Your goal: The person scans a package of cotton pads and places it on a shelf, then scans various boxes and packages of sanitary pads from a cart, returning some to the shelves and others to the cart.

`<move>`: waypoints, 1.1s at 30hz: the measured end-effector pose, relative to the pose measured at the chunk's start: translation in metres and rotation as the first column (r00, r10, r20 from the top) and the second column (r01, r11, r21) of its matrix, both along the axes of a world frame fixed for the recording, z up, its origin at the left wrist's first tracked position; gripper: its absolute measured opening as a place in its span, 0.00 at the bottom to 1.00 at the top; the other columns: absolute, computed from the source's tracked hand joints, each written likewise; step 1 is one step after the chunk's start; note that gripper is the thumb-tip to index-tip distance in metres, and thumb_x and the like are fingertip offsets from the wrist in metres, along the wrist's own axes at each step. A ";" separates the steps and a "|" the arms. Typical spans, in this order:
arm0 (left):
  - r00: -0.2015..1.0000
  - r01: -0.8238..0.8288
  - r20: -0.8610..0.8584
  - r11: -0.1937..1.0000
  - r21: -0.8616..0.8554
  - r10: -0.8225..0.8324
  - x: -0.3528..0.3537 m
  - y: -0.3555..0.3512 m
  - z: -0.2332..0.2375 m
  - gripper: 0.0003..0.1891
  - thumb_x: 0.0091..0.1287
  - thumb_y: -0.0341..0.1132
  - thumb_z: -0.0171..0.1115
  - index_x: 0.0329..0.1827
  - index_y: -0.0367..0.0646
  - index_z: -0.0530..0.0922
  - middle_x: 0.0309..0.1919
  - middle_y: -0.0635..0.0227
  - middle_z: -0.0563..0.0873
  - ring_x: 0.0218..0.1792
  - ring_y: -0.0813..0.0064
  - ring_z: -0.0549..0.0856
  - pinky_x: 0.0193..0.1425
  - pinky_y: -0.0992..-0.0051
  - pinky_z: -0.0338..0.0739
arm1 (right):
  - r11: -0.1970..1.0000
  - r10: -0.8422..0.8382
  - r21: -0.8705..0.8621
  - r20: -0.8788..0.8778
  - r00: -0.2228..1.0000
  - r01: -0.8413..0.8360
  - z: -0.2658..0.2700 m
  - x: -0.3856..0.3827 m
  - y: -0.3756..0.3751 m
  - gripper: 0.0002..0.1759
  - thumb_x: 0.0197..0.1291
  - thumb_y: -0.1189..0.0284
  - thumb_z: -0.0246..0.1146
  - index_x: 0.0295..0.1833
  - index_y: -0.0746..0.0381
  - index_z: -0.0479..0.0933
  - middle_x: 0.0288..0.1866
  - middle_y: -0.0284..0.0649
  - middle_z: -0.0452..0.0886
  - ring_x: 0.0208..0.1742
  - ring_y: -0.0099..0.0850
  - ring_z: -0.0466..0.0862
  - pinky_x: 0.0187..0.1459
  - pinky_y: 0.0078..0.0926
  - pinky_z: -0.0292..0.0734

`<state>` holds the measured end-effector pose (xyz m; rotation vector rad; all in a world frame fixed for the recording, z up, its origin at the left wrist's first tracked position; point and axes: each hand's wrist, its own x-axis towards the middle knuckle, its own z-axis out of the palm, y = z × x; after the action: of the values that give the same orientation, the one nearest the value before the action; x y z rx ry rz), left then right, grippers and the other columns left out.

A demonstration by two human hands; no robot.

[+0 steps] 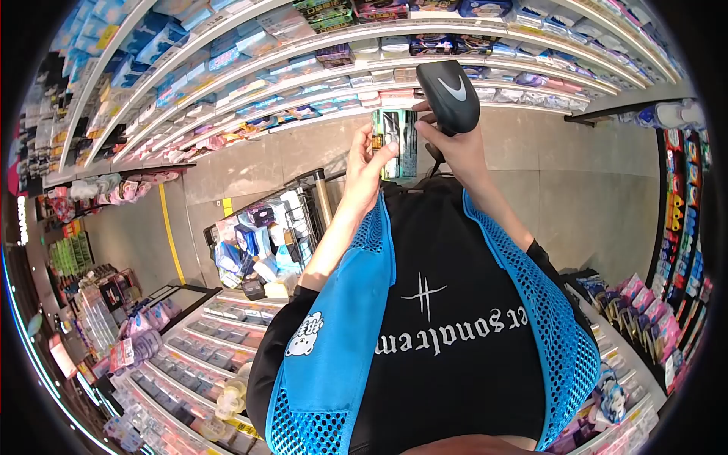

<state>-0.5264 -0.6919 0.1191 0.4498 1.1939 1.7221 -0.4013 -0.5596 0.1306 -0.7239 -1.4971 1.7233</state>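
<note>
My left hand is closed around the left side of a small green-and-black package, its thumb lying across the front. A black handheld barcode scanner with a pale curved mark on its top is in my right hand. The scanner's head sits above that hand, and its handle is mostly hidden by the fingers and palm. Fingers of my right hand come right up to the package's right edge. Both hands are in front of my chest, close together.
Long shelves of packaged goods curve across the far side. A wire basket filled with packets stands at my left. Behind me are more low shelves. Hanging goods line the right side. Yellow tape marks the grey floor.
</note>
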 end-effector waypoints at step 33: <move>0.849 -0.238 -0.529 0.884 -0.403 -0.012 -0.111 -0.026 -0.002 0.38 0.65 0.43 0.74 0.73 0.37 0.65 0.47 0.54 0.89 0.48 0.73 0.87 0.54 0.72 0.80 | 0.787 0.482 0.122 0.491 0.726 -0.605 0.016 0.023 -0.023 0.19 0.48 0.73 0.74 0.47 0.67 0.82 0.39 0.50 0.88 0.42 0.45 0.89 0.46 0.36 0.81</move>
<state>-0.6378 -0.7175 0.1169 0.5792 2.0030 1.3788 -0.3787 -0.5827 0.1464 -0.5662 -2.4166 1.7716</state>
